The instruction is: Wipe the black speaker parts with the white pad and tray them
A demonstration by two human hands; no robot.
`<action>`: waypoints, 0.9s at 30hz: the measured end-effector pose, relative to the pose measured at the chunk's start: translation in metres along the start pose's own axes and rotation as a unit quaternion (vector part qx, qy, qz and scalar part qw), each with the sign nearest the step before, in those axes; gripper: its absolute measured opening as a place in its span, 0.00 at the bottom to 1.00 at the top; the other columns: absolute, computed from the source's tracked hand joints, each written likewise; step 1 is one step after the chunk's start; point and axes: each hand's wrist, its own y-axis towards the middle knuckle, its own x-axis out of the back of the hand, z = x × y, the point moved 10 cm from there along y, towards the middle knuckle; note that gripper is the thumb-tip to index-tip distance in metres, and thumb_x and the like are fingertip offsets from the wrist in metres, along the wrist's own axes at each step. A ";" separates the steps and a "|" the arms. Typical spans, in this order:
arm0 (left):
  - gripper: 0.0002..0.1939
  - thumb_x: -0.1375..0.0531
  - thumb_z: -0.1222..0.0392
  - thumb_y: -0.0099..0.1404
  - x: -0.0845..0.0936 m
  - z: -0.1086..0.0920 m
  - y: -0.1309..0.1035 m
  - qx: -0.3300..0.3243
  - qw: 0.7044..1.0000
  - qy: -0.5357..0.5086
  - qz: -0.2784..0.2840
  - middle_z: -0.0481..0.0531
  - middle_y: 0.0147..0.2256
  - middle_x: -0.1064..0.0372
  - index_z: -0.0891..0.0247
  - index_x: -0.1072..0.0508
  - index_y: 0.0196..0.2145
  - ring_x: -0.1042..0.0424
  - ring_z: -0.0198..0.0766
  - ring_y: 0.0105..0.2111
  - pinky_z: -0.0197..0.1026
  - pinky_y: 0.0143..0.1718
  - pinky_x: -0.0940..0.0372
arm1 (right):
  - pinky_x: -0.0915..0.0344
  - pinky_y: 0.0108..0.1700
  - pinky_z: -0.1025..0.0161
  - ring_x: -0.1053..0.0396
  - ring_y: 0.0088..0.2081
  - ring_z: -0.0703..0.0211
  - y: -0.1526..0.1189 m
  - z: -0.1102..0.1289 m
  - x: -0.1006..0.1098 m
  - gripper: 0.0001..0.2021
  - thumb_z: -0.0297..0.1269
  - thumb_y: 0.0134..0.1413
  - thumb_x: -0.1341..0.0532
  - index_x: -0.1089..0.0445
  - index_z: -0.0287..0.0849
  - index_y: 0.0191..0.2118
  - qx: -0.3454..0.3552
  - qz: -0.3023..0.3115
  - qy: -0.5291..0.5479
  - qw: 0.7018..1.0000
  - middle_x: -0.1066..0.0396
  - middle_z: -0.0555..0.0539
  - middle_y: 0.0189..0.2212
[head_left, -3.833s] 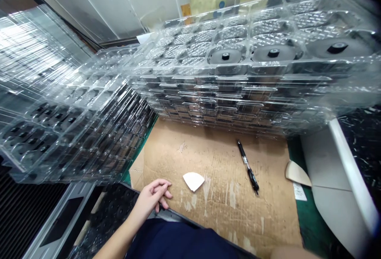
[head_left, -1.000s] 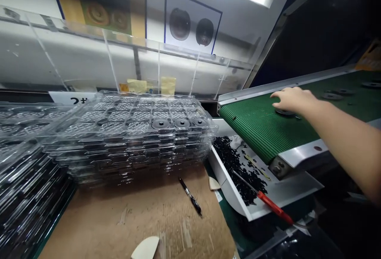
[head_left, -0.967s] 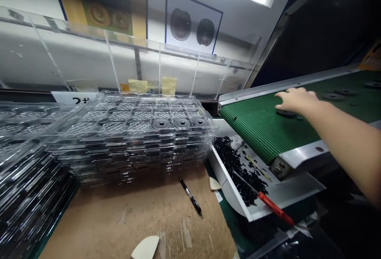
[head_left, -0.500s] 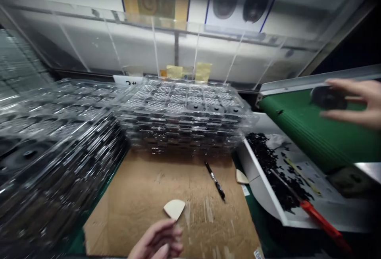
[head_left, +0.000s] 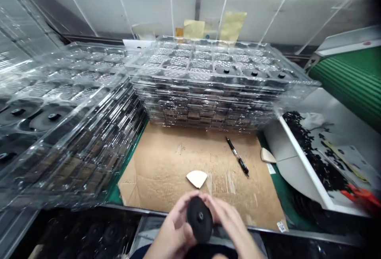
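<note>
A round black disc (head_left: 199, 220) with a small raised hub at its centre is tilted up between my hands, low over the near edge of the cardboard. My left hand (head_left: 175, 227) grips it from the left, thumb against its face. The fingers of my right hand (head_left: 228, 221) close on its upper right edge; part of them is hidden behind it. Just beyond the hands, a pale wedge-shaped piece (head_left: 197, 179) lies on the cardboard sheet (head_left: 169, 160). A black pen (head_left: 237, 156) rests farther right.
Stacked clear plastic trays stand at the back (head_left: 205, 104) and along the left (head_left: 98, 128), some pockets holding black discs. On the right, a white bin (head_left: 306, 171) contains small black parts and a red-handled tool (head_left: 361, 197). Beyond is a green conveyor belt (head_left: 354, 78). Another pale wedge (head_left: 267, 156) sits beside the bin.
My right hand has brought the black disc from over the green belt down to the front middle. My left hand, empty before, now grips it too. The view has tipped downward.
</note>
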 end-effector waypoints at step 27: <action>0.31 0.31 0.52 0.42 0.000 -0.057 -0.011 -0.057 0.993 -0.105 -0.010 0.53 0.46 0.30 0.57 0.29 0.46 0.32 0.45 0.47 0.39 0.49 0.39 | 0.31 0.34 0.65 0.30 0.34 0.60 0.066 0.114 -0.005 0.16 0.29 0.56 0.47 0.38 0.46 0.50 0.122 -0.018 -0.026 0.992 0.29 0.48 0.37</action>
